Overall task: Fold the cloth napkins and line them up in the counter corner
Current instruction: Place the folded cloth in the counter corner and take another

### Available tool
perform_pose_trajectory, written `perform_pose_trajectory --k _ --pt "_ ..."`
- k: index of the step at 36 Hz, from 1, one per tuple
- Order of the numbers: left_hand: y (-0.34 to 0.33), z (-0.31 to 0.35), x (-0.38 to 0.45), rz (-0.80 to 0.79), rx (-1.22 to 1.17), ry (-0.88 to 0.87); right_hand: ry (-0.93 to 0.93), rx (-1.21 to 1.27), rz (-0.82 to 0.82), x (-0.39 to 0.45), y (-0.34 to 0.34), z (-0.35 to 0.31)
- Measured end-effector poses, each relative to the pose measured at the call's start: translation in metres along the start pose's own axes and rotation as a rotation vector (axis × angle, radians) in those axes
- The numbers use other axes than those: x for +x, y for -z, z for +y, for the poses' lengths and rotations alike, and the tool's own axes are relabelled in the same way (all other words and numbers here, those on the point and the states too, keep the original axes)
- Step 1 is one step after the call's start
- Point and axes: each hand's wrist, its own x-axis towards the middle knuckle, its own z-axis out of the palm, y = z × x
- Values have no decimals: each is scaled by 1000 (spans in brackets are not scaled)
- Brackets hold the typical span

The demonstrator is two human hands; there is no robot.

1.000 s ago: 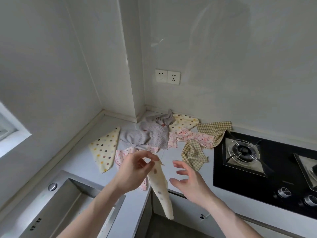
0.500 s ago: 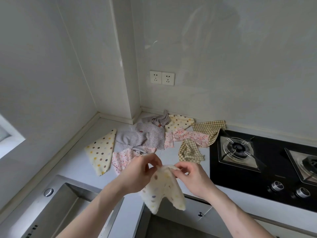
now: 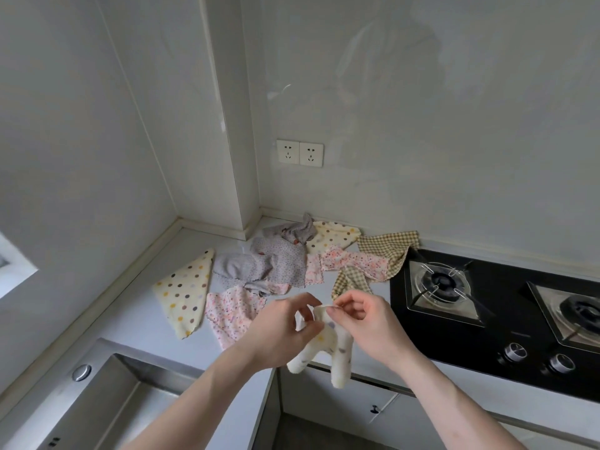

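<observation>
A cream polka-dot napkin (image 3: pixel 328 349) hangs in the air over the counter's front edge. My left hand (image 3: pixel 279 332) and my right hand (image 3: pixel 367 326) both pinch its top edge, close together, and two ends droop below. On the white counter (image 3: pixel 139 319) lies a cream dotted napkin folded into a triangle (image 3: pixel 186 297). Beside it lies a pink floral napkin (image 3: pixel 232 311). Toward the corner is a loose pile: grey floral napkins (image 3: pixel 276 261), another cream dotted one (image 3: pixel 334 235), a pink floral one (image 3: pixel 350 264) and two yellow gingham ones (image 3: pixel 388 246).
A black gas hob (image 3: pixel 506 323) with burners and knobs fills the counter's right side. A steel sink (image 3: pixel 107 394) is at the lower left. Two wall sockets (image 3: pixel 300 153) sit above the corner. A wall column (image 3: pixel 233 125) juts out at the corner.
My right hand has come in and taken the napkin's top edge beside my left hand. The napkin, earlier hanging long from my left hand alone, now bunches between both hands.
</observation>
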Motion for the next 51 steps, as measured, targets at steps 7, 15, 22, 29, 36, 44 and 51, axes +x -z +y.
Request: perform_pose_trajectory --k 7,15,22,29,36,44,51 --pt "5 15 5 86 -129 16 -4 14 -27 -11 17 2" --pt "7 25 7 29 -319 21 -192 -88 -195 -26 -8 44" --pt "5 25 3 51 -317 33 -243 -110 -31 -22 -8 60" --pt "8 -4 5 0 -85 104 -174 -58 60 -24 18 55" --pt "-18 -31 1 -113 1 116 -121 -129 21 -27 31 53" --pt "-30 -47 16 19 -78 170 -252 -334 -52 -23 58 81" --pt "-21 -32 49 163 -99 96 -138 -446 86 3 87 74"
